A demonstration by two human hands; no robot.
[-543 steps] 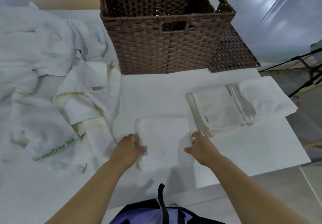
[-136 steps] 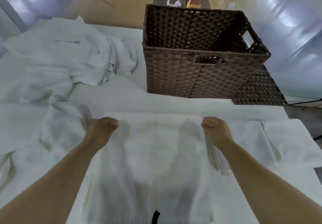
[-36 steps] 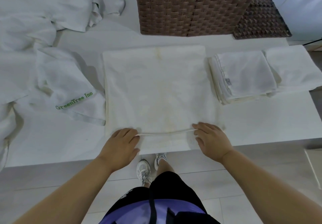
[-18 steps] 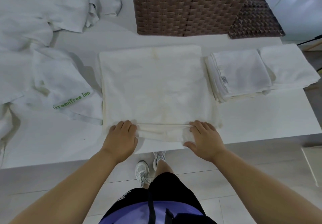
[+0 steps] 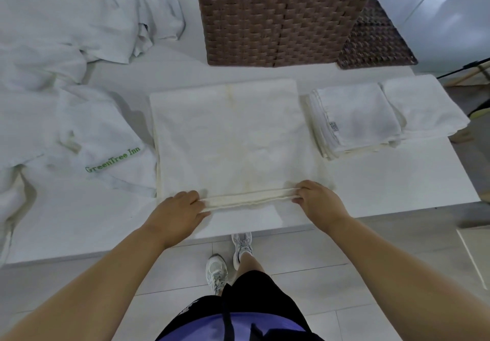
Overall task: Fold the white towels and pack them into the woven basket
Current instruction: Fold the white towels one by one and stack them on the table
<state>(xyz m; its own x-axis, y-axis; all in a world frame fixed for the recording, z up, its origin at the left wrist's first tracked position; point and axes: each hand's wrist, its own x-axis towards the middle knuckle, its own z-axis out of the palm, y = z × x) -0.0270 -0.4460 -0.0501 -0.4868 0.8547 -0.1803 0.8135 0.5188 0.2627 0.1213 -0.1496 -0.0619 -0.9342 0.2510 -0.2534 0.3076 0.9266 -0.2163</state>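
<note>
A large white towel [image 5: 233,136] lies spread flat on the white table, folded into a broad rectangle. Its near edge is gathered into a thick layered hem. My left hand [image 5: 177,213] pinches that hem at its left end and my right hand [image 5: 316,198] pinches it at the right end. The brown woven basket [image 5: 275,19] stands just behind the towel, its inside out of view. To the right lie two folded white towels: a folded stack [image 5: 352,120] and a second folded towel [image 5: 424,107].
A heap of unfolded white towels [image 5: 74,22] fills the left of the table, one with green "GreenTree Inn" lettering [image 5: 111,161]. A woven lid [image 5: 376,38] leans behind the basket's right side. The table's front edge [image 5: 106,250] is near my feet.
Both hands have gathered the towel's near edge off the table's front edge and drawn it slightly up onto the table; the hanging part no longer shows.
</note>
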